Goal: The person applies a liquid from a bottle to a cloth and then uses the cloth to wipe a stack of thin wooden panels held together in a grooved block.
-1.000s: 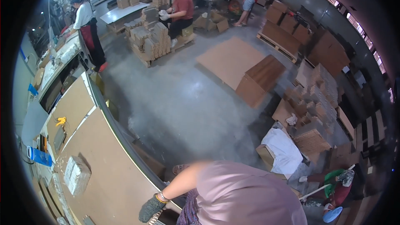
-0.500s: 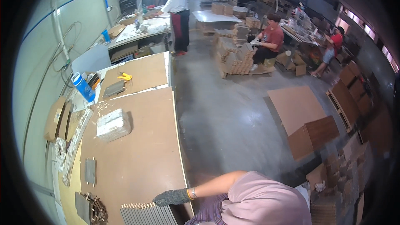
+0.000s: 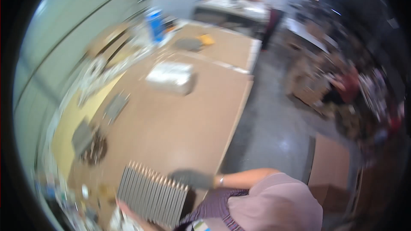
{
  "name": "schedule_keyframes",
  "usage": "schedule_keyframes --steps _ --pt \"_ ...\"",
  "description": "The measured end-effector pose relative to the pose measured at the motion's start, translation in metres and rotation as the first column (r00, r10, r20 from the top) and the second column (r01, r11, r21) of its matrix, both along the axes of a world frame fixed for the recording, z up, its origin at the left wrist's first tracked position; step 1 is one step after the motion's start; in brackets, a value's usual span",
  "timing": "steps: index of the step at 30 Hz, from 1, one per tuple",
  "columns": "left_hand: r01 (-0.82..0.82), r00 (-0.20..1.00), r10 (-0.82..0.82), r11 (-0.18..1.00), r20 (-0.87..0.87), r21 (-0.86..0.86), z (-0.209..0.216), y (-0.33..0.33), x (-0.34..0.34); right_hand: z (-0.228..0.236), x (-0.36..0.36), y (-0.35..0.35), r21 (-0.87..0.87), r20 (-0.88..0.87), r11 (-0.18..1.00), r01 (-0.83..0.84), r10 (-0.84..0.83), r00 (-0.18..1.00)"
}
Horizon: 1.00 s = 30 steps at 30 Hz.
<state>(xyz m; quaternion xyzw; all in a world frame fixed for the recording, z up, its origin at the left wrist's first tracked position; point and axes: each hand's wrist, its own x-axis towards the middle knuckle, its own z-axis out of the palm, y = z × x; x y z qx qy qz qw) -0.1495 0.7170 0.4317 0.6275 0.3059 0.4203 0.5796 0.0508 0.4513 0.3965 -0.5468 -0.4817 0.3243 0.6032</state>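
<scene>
Grey slats (image 3: 150,194) lie side by side in a block at the near edge of the table, with pale wooden dowels sticking out along their far ends. My right hand (image 3: 190,179), in a dark grey knitted glove, is at the block's far right corner beside the dowels; its fingers are smeared by motion. My left hand (image 3: 124,209) is by the block's left side, low in the picture, next to something white; its fingers are not clear. Further left lie a small grey piece with dowels (image 3: 116,106) and another grey piece (image 3: 83,137) beside a dark bundle (image 3: 94,149).
A white wrapped block (image 3: 170,77) rests on the brown board (image 3: 205,115). Behind it are a blue bottle (image 3: 155,25), a yellow tool (image 3: 207,39) and a grey piece (image 3: 188,44). Other people work beyond; cardboard stacks stand at right. Small blurred items lie at lower left.
My view has turned left and down, so the table appears further right and more of the slat block shows. My left hand has come into view. The picture is now blurred.
</scene>
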Motion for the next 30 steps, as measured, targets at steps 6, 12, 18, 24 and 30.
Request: schedule_keyframes --steps 6,12,18,24,30 --pt "-0.074 0.994 0.075 0.997 0.075 -0.018 0.000 0.011 -0.022 0.078 0.046 0.076 -0.175 -0.180 0.983 0.054 -0.086 0.980" --pt "-0.059 0.982 0.072 0.995 0.174 -0.075 0.028 -0.016 -0.014 0.084 0.038 0.156 -0.027 -0.307 0.983 -0.182 0.165 0.937" --pt "-0.013 0.935 0.085 0.978 0.344 -0.206 0.021 -0.027 -0.009 0.041 0.045 0.148 -0.050 0.215 0.998 -0.033 0.043 0.976" --pt "0.010 0.926 0.090 0.965 0.367 -0.260 0.044 -0.038 -0.003 0.025 0.046 0.132 -0.037 0.196 0.999 0.005 0.002 0.981" --pt "-0.019 0.938 0.111 0.962 0.327 -0.274 0.052 -0.051 -0.007 0.029 0.040 0.125 -0.051 0.160 0.999 -0.010 0.018 0.987"
